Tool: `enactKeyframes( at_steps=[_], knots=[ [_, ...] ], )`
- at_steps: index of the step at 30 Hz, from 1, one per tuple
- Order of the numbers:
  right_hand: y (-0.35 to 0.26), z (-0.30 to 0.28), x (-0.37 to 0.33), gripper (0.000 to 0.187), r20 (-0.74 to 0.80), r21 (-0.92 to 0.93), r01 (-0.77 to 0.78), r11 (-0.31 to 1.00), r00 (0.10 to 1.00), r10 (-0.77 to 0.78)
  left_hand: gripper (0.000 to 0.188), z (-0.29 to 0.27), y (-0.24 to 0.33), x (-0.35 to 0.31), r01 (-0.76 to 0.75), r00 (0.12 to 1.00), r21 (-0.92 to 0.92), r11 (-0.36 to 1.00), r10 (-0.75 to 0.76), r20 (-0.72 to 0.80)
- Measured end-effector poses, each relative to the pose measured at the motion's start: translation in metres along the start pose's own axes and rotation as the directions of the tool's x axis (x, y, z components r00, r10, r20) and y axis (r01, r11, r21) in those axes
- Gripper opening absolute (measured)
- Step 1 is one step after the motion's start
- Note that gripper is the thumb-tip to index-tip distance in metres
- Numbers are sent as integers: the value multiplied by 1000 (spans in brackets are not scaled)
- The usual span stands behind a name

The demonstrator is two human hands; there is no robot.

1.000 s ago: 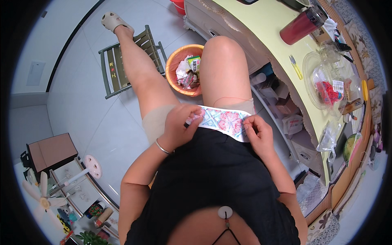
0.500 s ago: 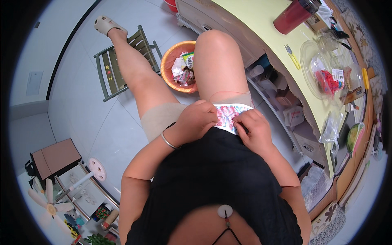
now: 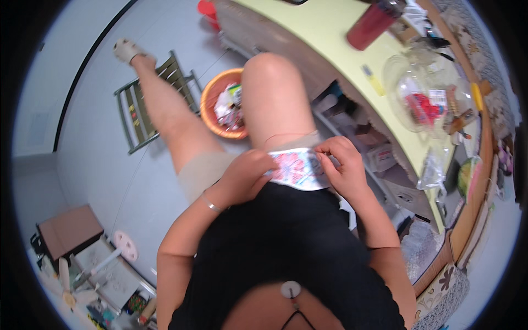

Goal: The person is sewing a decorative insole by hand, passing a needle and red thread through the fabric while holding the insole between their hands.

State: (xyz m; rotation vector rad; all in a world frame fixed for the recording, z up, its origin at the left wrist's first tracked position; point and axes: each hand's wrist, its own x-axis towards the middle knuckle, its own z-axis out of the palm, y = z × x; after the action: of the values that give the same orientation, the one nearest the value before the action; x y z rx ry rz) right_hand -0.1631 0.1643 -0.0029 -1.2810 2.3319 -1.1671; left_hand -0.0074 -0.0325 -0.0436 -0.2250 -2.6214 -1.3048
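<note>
Across my lap lies a white-edged embroidered cloth [image 3: 300,169] with a pink, red and blue pattern. My left hand [image 3: 248,174] is closed on its left end, fingers curled over the edge. At the other end my right hand [image 3: 345,165] is pinched, thumb against fingers, holding the cloth's right edge. Whether a needle is also between those fingertips is too small to tell. A thin reddish thread [image 3: 287,135] arcs over my thigh just beyond the cloth.
Past my knees stands an orange waste bin [image 3: 206,104] with wrappers in it, beside a folding stool [image 3: 133,113]. On the right, a pale yellow table [image 3: 330,47] carries a dark red flask [image 3: 369,26], yellow-handled snips [image 3: 374,82] and a clear plastic tray [image 3: 393,82] with red thread.
The cloth is spread wider and shows more of its pattern. My left hand has shifted left, and my right hand has moved to the cloth's right edge. The whole view has shifted slightly.
</note>
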Motion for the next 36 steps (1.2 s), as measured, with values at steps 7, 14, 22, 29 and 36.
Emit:
enactKeyframes(
  at_steps=[7,14,22,29,36],
  knots=[
    [73,-62,47,11,-480,-201,-223,954,871,102,12,1,3,4,-14,999,38,999,13,44],
    [129,-71,89,16,-361,-676,-175,716,925,-115,9,3,-1,4,16,1000,8,1000,-16,-1],
    [126,-63,107,12,-251,-813,-229,536,968,33,8,2,0,4,11,1000,-18,1000,-10,10],
    [43,-57,70,28,192,633,-479,608,858,476,7,4,-4,3,49,999,-36,998,-49,23],
    [-24,-17,8,21,588,190,-253,949,803,96,8,5,-5,3,53,999,-21,998,-53,14]
  ],
)
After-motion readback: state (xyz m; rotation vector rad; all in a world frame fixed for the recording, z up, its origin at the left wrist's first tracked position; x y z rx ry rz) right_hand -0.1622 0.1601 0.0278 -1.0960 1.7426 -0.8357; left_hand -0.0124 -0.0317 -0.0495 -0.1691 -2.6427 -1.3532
